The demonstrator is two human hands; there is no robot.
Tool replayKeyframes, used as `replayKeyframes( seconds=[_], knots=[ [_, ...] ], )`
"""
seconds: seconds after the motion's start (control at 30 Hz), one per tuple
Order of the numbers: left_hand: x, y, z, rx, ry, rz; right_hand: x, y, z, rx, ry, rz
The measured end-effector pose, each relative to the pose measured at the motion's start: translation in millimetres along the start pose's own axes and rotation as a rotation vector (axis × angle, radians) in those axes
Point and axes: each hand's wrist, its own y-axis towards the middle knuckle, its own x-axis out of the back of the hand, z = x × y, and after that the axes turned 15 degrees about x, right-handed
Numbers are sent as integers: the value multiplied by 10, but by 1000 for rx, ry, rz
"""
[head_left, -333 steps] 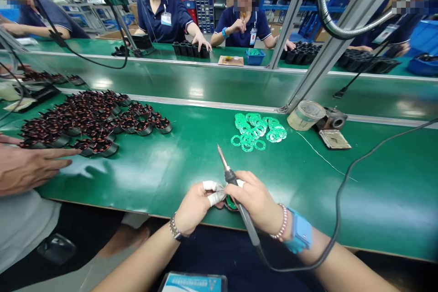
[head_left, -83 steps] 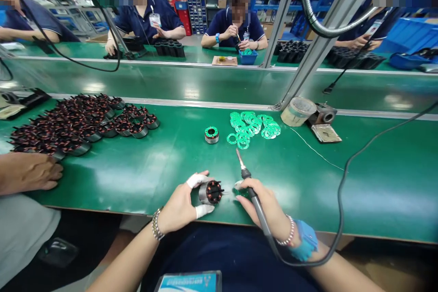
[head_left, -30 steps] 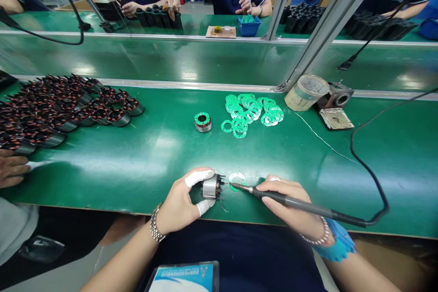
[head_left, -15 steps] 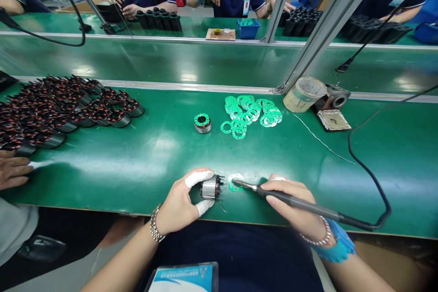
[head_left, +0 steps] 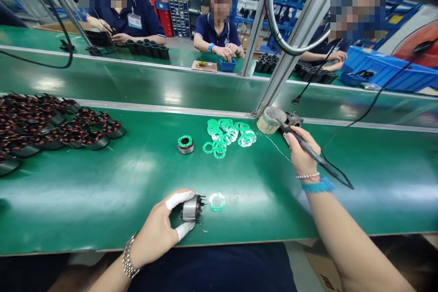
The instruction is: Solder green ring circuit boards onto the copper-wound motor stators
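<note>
My left hand (head_left: 153,232) held a wound stator (head_left: 190,208) tightly; my right hand (head_left: 301,153) gripped the soldering iron (head_left: 305,143) near its stand (head_left: 292,121).

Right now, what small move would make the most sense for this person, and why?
Probably the left hand should tip the wound stator so its pins meet the green ring. The ring lies just beside those pins, which point toward it, while the right hand, holding the soldering iron, is well away.
</note>
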Motion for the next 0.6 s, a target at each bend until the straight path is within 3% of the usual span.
replayKeyframes(
  seconds=[0.1, 0.17, 0.27, 0.43, 0.5, 0.6],
  knots=[
    [-8, 6, 0, 8, -17, 5, -76, 184, -172, 108, -149, 98],
    [-8, 2, -17, 22, -35, 6, -88, 169, -95, 118, -117, 153],
    [7, -1, -68, 59, -102, 6, -39, -56, 288, 111, 94, 236],
    [41, 18, -187, 135, -293, 84, 33, -637, 974, 361, 563, 707],
    [25, 27, -216, 146, -359, 124, 9, -791, 1095, 442, 641, 743],
    [-39, 44, -221, 130, -386, 168, -39, -884, 1184, 428, 608, 637]
  ],
)
